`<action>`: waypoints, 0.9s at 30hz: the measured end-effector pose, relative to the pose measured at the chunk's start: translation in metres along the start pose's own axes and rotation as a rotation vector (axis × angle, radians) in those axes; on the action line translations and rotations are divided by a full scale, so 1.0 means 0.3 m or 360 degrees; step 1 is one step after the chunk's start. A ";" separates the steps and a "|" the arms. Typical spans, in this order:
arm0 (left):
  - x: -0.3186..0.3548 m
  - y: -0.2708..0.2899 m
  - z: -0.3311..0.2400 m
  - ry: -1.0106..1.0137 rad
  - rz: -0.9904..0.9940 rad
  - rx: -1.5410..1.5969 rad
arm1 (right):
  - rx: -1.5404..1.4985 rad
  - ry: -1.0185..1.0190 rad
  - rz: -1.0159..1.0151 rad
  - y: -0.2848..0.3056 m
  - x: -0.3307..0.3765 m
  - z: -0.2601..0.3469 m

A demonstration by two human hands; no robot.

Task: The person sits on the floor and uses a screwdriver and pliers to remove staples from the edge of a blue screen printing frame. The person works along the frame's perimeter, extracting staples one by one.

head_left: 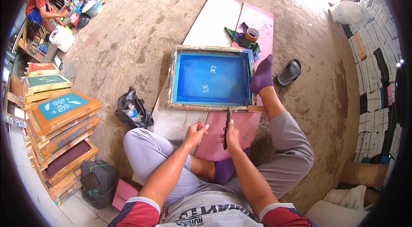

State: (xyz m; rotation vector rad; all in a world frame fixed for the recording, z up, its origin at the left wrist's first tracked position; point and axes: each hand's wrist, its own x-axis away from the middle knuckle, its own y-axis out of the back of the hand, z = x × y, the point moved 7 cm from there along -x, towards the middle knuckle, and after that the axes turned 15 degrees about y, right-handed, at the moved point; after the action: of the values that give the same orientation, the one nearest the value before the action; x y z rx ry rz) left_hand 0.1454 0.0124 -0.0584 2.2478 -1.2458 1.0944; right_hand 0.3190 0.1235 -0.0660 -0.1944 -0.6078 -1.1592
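A wooden frame lies flat across a white board and a pink board, its right side next to the person's right foot. Blue mesh spans the whole opening; hand-tool work appears centred on the near edge, though how much is done or left cannot be judged. The left hand is closed around the red handle of an apparent screwdriver, shaft toward the frame. The right hand wraps dark pliers, tips at the near edge, contact unclear. Both forearms reach forward, converging between the knees.
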 end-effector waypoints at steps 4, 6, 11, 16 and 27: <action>0.006 -0.001 -0.001 0.0017 -0.0003 0.0001 | 0.0021 -0.0043 -0.0057 0.006 0.001 0.004; 0.009 0.000 -0.005 0.0027 -0.0013 0.0005 | 0.0023 -0.0072 -0.0048 0.014 -0.002 0.002; 0.007 0.002 0.000 0.0043 -0.0022 0.0013 | 0.0002 -0.0117 0.0014 0.031 -0.018 -0.015; 0.015 0.008 -0.005 -0.0003 -0.0043 0.0057 | -0.0097 -0.0183 0.0136 0.052 -0.034 -0.028; 0.022 0.049 0.004 -0.0094 -0.0120 0.0218 | -0.0146 -0.0266 0.0774 -0.074 0.127 -0.037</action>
State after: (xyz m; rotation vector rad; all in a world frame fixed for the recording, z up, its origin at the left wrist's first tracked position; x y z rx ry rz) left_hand 0.1358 -0.0001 -0.0550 2.4244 -1.1293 1.1240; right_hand 0.3130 0.0791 -0.0582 -0.4928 -0.6112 -0.7035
